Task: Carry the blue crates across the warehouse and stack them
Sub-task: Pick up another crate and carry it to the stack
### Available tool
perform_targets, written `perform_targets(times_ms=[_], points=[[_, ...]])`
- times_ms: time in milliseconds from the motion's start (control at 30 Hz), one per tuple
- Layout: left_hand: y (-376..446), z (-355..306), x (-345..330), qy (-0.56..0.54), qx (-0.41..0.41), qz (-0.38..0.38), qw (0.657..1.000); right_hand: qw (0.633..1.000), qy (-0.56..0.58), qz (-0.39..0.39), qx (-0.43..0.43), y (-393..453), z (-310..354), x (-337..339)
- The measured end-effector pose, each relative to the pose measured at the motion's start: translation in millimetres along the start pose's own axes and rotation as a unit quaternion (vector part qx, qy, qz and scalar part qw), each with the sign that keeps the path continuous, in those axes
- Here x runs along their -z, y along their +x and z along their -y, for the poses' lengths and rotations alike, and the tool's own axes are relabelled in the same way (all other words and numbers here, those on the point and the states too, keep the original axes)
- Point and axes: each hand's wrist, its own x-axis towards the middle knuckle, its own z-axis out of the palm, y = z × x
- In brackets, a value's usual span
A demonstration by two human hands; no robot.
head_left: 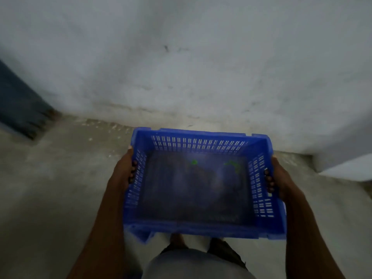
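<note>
I hold one blue plastic crate (pixel 201 135) in front of my body, low in the view. Its walls are slotted and its floor is dark, with a few small green scraps on it. My left hand (pixel 123 168) grips the crate's left wall, fingers poking through the handle slot. On the opposite side, my right hand (pixel 278 178) grips the right wall the same way. The crate hangs level above the floor, and its far edge is close to a wall. No other crate shows in the view.
A stained whitish wall (pixel 191 67) fills the upper half, meeting the grey concrete floor (pixel 50 188) just beyond the crate. A dark blue object (pixel 18 101) leans at the far left. A white ledge or corner (pixel 350 168) juts in at the right.
</note>
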Motion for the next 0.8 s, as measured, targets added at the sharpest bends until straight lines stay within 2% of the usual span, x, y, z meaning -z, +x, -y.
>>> perform_targets(times_ms=[133,367,600,800], points=[[-14,-20,-82,0.075,-0.03,0.102,0.992,0.992,0.092,-0.079,-0.033,-41,-57,80],[-78,-15,-234,0.204,-0.066,0.212,0.953,0.959,0.201,-0.193,-0.063,-125,-164,205],[-191,49,-389,0.311,-0.116,0.301,0.894,0.914,0.282,-0.285,-0.067,-223,-290,327],[-303,126,-514,0.371,-0.113,0.394,0.833,0.868,0.339,-0.354,-0.078,-309,-383,434]])
